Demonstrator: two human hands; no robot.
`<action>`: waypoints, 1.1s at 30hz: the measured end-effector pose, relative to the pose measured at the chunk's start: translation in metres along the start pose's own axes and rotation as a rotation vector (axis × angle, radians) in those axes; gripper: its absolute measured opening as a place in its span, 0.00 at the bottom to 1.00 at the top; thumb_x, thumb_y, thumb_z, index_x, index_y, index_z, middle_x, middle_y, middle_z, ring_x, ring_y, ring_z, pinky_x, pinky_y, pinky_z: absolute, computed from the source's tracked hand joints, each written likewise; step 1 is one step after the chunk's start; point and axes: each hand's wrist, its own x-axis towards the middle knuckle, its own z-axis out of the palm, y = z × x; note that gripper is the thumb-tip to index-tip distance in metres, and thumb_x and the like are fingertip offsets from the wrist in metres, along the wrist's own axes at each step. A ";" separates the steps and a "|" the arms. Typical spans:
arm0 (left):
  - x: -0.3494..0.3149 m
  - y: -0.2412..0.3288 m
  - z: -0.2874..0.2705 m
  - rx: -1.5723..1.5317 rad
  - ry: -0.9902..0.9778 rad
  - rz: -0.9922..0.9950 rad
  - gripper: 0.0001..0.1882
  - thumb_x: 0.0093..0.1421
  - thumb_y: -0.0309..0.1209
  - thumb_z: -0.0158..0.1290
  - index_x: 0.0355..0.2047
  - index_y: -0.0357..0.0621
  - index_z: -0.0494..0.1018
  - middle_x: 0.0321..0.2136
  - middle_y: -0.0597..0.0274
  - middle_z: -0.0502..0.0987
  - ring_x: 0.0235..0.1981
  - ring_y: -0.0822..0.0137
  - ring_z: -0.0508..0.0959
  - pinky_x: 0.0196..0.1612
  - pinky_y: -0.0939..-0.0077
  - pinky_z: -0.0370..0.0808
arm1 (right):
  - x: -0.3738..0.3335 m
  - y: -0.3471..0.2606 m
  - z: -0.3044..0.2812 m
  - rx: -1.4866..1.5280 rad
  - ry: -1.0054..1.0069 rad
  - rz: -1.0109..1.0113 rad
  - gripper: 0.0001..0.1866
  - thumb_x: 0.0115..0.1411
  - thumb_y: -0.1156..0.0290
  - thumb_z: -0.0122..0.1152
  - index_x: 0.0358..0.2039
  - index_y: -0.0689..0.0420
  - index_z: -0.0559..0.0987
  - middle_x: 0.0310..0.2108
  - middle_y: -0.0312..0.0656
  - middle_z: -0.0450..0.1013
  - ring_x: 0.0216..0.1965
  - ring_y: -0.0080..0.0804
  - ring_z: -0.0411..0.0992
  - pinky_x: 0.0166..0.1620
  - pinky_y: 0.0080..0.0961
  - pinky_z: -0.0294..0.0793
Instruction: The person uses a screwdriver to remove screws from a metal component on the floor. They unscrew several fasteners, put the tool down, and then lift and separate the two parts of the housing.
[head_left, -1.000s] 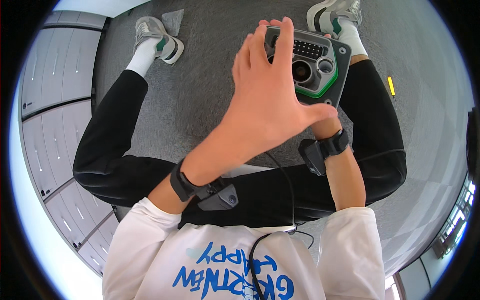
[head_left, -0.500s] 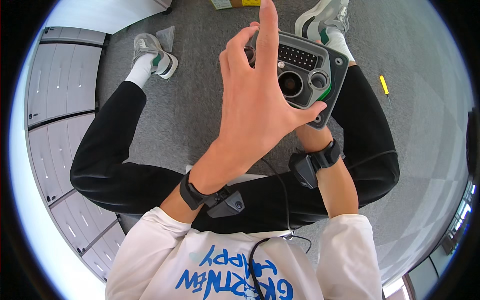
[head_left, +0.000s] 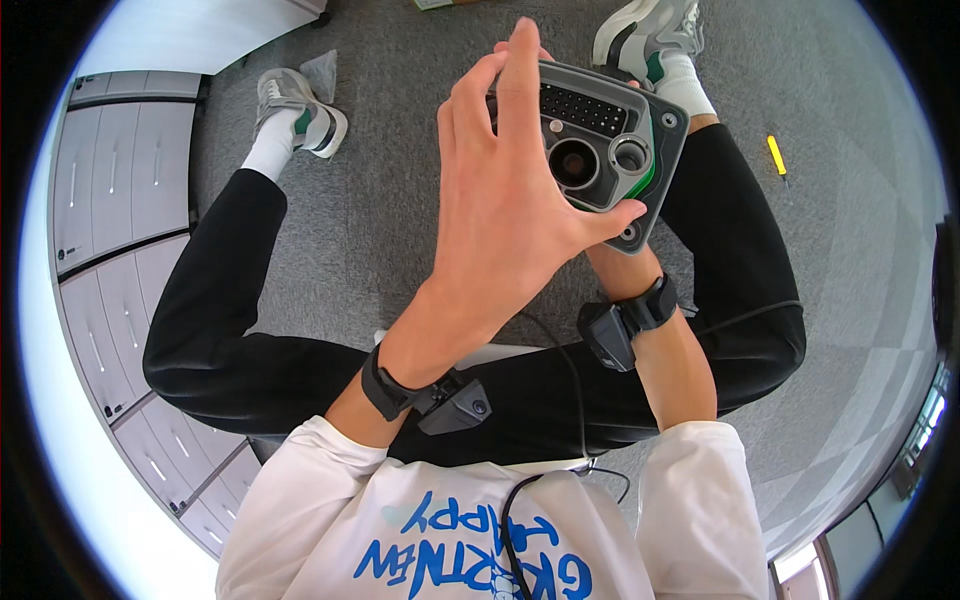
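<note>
below, grey carpet (head_left: pixel 400 220) and cabinets (head_left: pixel 110 180); left hand (head_left: pixel 510 200) fingers spread wide over the grey device (head_left: pixel 600 150).

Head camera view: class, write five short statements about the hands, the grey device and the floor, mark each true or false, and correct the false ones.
1. The left hand is spread open in front of the grey device. True.
2. The device lies flat on the carpet. False: it is held up above the legs, with the right wrist under it.
3. Both wrists carry black bands with small black units. True.
4. A yellow tool lies on the grey carpet to the person's right. True.
5. The person wears blue trousers. False: the trousers are black.
</note>
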 end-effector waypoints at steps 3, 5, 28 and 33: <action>-0.003 -0.004 0.005 -0.046 -0.004 0.005 0.66 0.28 0.38 0.81 0.66 0.36 0.55 0.62 0.37 0.62 0.62 0.41 0.62 0.63 0.51 0.66 | 0.001 0.001 -0.002 -0.004 0.005 -0.004 0.41 0.70 0.35 0.32 0.63 0.57 0.71 0.56 0.50 0.75 0.52 0.41 0.79 0.51 0.40 0.85; -0.004 -0.006 0.006 -0.039 0.006 0.031 0.63 0.27 0.38 0.81 0.63 0.35 0.58 0.62 0.38 0.62 0.63 0.42 0.63 0.63 0.52 0.66 | 0.001 0.002 -0.002 -0.005 0.003 -0.001 0.41 0.70 0.35 0.32 0.63 0.57 0.71 0.56 0.50 0.75 0.52 0.41 0.79 0.51 0.40 0.85; -0.005 -0.004 -0.013 0.085 0.075 0.042 0.56 0.31 0.49 0.79 0.59 0.39 0.67 0.60 0.50 0.67 0.60 0.51 0.72 0.58 0.59 0.76 | -0.001 0.007 -0.002 -0.060 0.000 -0.010 0.40 0.71 0.35 0.31 0.63 0.57 0.71 0.56 0.51 0.75 0.51 0.42 0.79 0.50 0.39 0.86; -0.001 -0.007 -0.022 -0.003 0.069 0.052 0.60 0.28 0.46 0.80 0.61 0.40 0.64 0.59 0.47 0.68 0.58 0.47 0.72 0.57 0.57 0.75 | 0.003 -0.002 0.008 -0.149 -0.033 -0.031 0.40 0.71 0.35 0.31 0.63 0.58 0.71 0.56 0.52 0.75 0.51 0.42 0.80 0.50 0.39 0.86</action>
